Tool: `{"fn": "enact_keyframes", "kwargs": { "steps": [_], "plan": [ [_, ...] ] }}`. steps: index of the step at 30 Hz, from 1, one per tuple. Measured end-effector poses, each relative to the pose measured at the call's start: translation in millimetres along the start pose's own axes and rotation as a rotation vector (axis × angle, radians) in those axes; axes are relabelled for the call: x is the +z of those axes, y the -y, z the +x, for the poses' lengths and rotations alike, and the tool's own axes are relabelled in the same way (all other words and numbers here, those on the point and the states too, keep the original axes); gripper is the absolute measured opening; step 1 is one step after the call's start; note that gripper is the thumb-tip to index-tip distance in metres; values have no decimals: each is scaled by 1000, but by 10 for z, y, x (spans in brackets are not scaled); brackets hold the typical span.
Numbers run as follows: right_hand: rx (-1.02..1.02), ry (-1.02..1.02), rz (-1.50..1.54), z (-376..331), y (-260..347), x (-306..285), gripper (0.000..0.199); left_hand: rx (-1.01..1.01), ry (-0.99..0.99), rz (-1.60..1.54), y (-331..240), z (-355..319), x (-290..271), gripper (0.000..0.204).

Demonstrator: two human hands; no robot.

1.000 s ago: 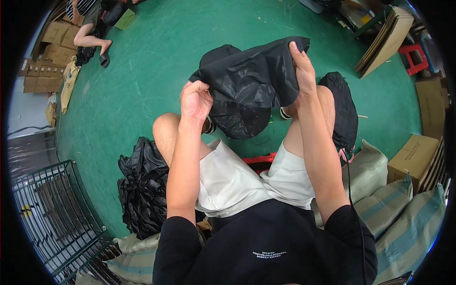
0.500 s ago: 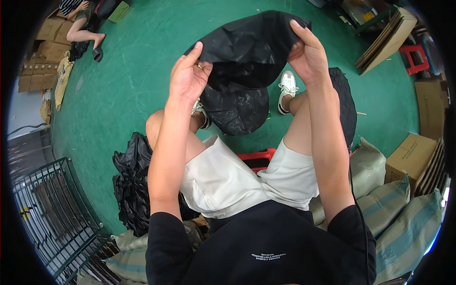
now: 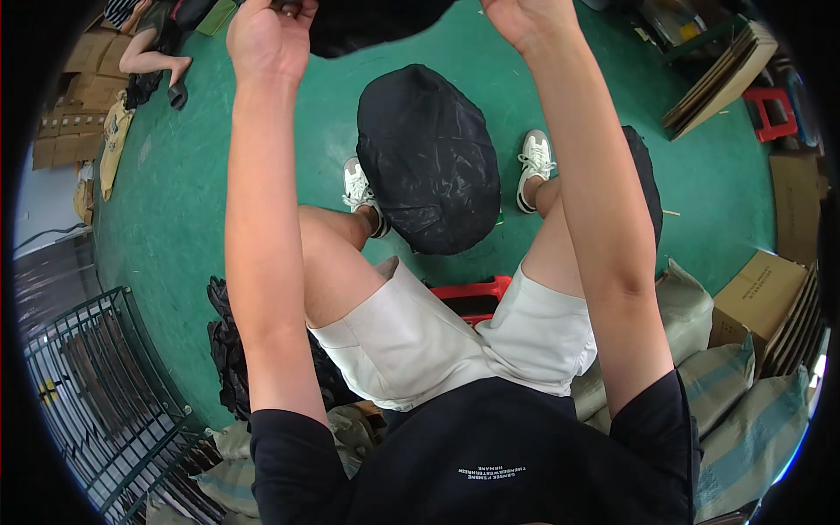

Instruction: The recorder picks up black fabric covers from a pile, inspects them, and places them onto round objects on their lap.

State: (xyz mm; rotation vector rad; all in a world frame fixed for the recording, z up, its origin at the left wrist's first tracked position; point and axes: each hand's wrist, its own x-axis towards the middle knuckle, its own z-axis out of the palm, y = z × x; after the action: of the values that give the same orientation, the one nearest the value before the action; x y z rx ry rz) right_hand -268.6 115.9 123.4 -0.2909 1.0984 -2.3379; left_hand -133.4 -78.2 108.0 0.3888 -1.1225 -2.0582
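At the top edge of the view a black, thin, slightly shiny fabric cover (image 3: 376,24) hangs, its upper part cut off. My left hand (image 3: 269,39) is closed on its left side, fingers curled at the cloth. To the right of the cover is my right hand (image 3: 532,22); its fingers run out of the picture, so its grip is hidden. Below, between my shoes, an oval heap of the same black fabric (image 3: 429,162) lies on the green floor.
Crumpled black fabric (image 3: 227,367) lies by my left leg, and another black bundle (image 3: 643,179) beyond my right knee. Woven sacks (image 3: 691,306) and a cardboard box (image 3: 759,293) stand at right. A metal rack (image 3: 105,394) is at left. Another person's leg (image 3: 153,63) shows far left.
Both hands have moved up and away with the cover, and further apart. The cover now mostly leaves the top of the view, uncovering the oval heap on the floor.
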Motion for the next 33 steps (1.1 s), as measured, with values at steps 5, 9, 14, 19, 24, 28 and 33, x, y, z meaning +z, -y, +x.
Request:
{"fn": "enact_keyframes", "kwargs": {
  "steps": [5,9,14,19,24,28,33],
  "plan": [
    [202,-37,-78,112,-870,-350,12,-5,-402,141,393,-187,-733,25],
    [467,-251,-422,206,-1827,-1368,23,-274,-672,371,1501,-431,-1394,24],
    [561,-363,-742,-342,-2449,-1818,24,-487,-958,377,2283,-1365,-1877,36],
    [482,-566,-916,-710,-2612,-2179,25,-617,-930,606,2523,-1791,-1619,46],
    [581,-592,-1205,-1140,-2600,-1993,33,-517,-978,712,2644,-2017,-2126,54],
    [651,-805,-1201,-1392,-2539,-2396,35,-556,-884,1001,2665,-2304,-1601,52],
    [745,-815,-1263,-1675,-2485,-2163,37,-583,-923,1116,2616,-2619,-1740,46]
  ]
}}
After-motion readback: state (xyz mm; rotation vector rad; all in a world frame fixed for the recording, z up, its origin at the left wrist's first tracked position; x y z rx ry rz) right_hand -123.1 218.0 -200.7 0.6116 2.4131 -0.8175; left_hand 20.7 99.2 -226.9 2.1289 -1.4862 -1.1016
